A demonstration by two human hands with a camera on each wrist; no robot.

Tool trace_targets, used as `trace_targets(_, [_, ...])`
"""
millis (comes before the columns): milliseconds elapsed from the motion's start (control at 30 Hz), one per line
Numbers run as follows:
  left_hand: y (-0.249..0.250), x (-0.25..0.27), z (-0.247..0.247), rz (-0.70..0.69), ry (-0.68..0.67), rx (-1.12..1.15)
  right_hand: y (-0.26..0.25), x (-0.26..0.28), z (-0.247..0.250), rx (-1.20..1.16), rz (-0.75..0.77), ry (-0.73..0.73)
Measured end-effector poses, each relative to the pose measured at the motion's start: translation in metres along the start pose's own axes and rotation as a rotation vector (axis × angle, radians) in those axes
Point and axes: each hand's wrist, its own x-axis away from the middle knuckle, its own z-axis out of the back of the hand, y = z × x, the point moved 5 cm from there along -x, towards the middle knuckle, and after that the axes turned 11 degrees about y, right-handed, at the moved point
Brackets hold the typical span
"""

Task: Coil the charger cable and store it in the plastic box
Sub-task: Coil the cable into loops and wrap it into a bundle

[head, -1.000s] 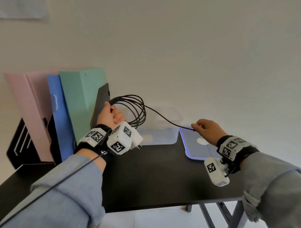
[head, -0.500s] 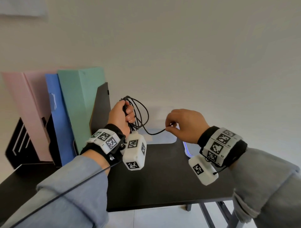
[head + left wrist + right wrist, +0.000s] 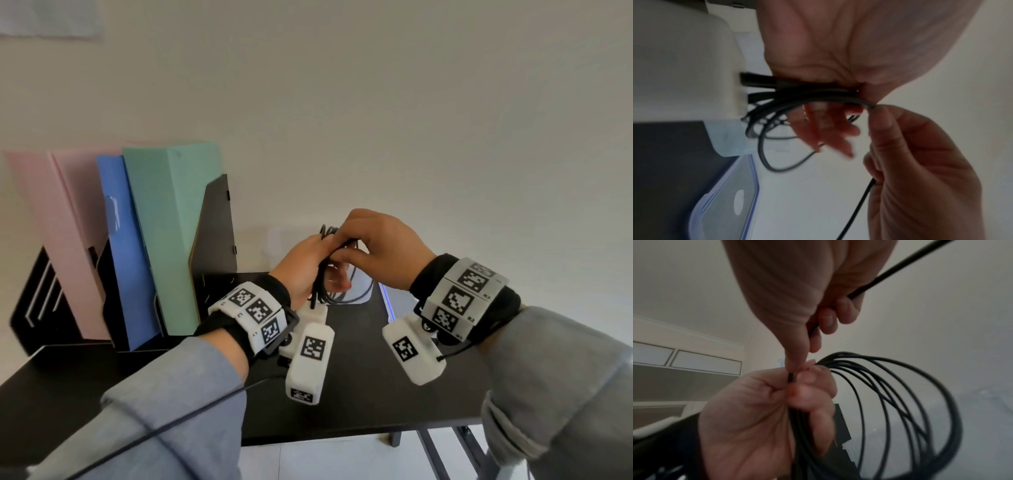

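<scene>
Above the black desk (image 3: 359, 394), your left hand (image 3: 301, 270) grips the coiled charger cable (image 3: 890, 402) while your right hand (image 3: 380, 253) pinches its free strand; loosen either and loops may spring apart short of the plastic box (image 3: 674, 65).

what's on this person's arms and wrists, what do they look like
Both arms wear loose grey sleeves. Each wrist carries a black strap with a white band of black-and-white square markers: left wrist band, right wrist band. A white boxy camera block hangs under each, also marked. Thin black cables trail back along the sleeves.
</scene>
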Motion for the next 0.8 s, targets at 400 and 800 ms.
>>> trace_targets(400, [-0.01, 0.003, -0.009, 0.134, -0.096, -0.057, 0.039, 0.009, -0.004, -0.159, -0.302, -0.076])
trace_targets(800, [-0.01, 0.003, -0.002, 0.137, -0.039, 0.002, 0.033, 0.008, -0.012, 0.087, -0.282, -0.066])
